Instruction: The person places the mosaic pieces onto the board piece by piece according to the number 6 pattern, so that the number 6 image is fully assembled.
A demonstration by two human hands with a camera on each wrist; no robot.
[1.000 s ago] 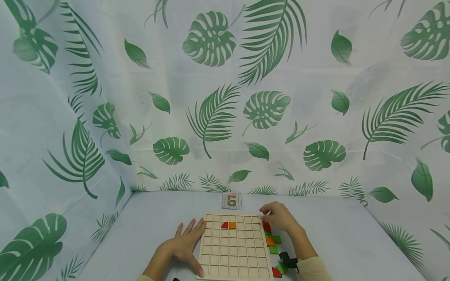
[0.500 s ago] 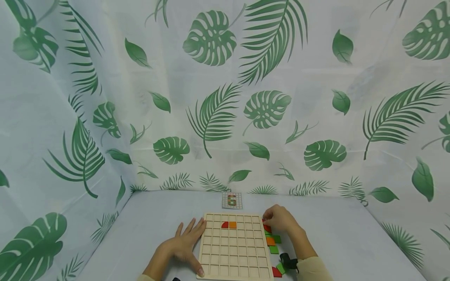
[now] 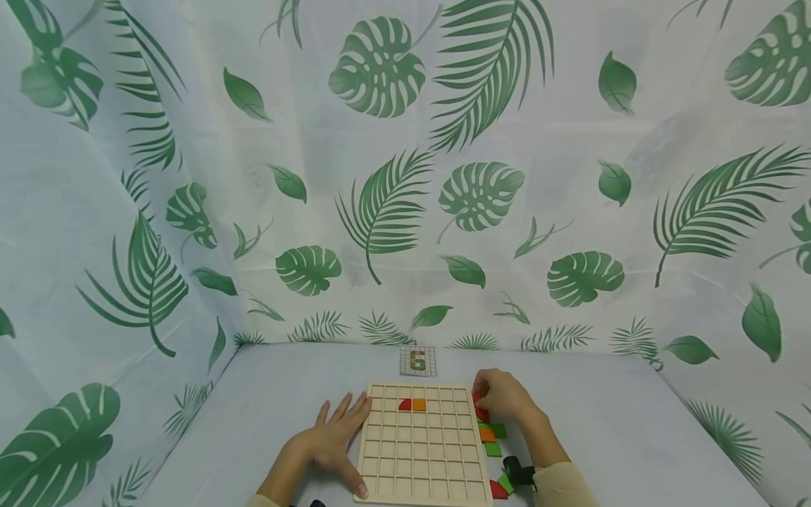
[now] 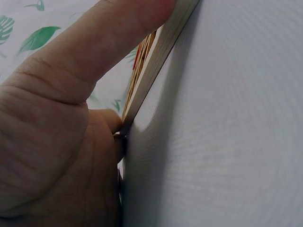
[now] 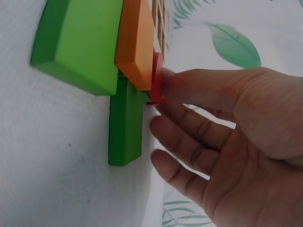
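A wooden grid board (image 3: 421,451) lies on the table with a red quarter-circle piece (image 3: 405,405) and an orange square piece (image 3: 419,405) side by side in its upper cells. My left hand (image 3: 329,440) rests along the board's left side, fingers spread, thumb on the near corner; the left wrist view shows the thumb (image 4: 118,33) over the wooden edge. Beyond the board's right edge, my right hand (image 3: 507,396) pinches a red piece (image 5: 156,78) between thumb and forefinger. Its full outline is hidden by the fingers. The other fingers curve loosely beside it.
Right of the board lie an orange piece (image 3: 486,434), a light green piece (image 3: 493,449) and a dark green piece (image 5: 125,123). Nearer sit another red piece (image 3: 498,490) and a green one (image 3: 506,484). A patterned card (image 3: 417,361) lies behind the board.
My right hand has come down slightly from beside the board's far right corner to the red pieces, and its thumb and forefinger have closed together. The left hand and board have stayed put.
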